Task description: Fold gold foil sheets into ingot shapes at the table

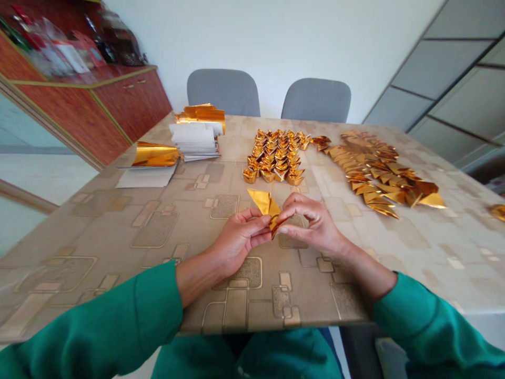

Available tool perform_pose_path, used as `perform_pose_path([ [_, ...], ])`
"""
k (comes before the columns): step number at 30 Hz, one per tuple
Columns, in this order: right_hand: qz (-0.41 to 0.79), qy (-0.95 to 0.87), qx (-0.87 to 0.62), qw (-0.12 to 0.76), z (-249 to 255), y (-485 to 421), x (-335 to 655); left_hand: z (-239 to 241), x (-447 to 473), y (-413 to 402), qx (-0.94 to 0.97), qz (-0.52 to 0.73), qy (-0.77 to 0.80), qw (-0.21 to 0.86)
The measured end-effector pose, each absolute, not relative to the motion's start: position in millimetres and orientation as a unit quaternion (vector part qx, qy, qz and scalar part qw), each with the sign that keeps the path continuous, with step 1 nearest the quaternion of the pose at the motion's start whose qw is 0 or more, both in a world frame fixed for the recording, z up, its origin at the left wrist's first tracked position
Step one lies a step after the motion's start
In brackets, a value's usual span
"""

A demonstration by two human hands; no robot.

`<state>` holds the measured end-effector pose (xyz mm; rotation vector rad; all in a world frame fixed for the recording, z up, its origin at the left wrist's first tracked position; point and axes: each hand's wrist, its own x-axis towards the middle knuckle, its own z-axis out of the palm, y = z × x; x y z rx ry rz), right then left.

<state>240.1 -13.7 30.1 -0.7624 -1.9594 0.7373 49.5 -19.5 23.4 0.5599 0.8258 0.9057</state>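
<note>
A folded piece of gold foil paper [265, 204] is pinched between both hands just above the patterned table [158, 231]. My left hand [236, 238] grips its lower left side with thumb and fingers closed. My right hand [311, 223] pinches its lower right corner, fingers curled. Both arms wear green sleeves. Beyond the hands lies a tight group of finished gold ingot shapes [276, 155].
A spread of folded gold triangles [379, 168] covers the right side. A stack of gold and white sheets [197, 134] and a loose gold sheet [154, 156] sit at the left. Two grey chairs [268, 95] stand behind; a red cabinet [98, 105] is at left.
</note>
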Motion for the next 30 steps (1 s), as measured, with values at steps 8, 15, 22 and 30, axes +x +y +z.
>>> perform_pose_path([
  [8,0.338,-0.760,-0.337,0.442,33,-16,235,23,47,-18,0.257,0.437,0.347,0.789],
  [15,0.469,-0.650,-0.380,0.462,27,-22,227,26,50,-26,0.342,0.490,0.351,0.721],
  [22,0.373,-0.735,-0.367,0.431,33,-23,228,25,50,-25,0.328,0.510,0.361,0.708],
  [30,0.299,-0.762,-0.346,0.459,35,-20,231,27,49,-23,0.338,0.499,0.371,0.706],
])
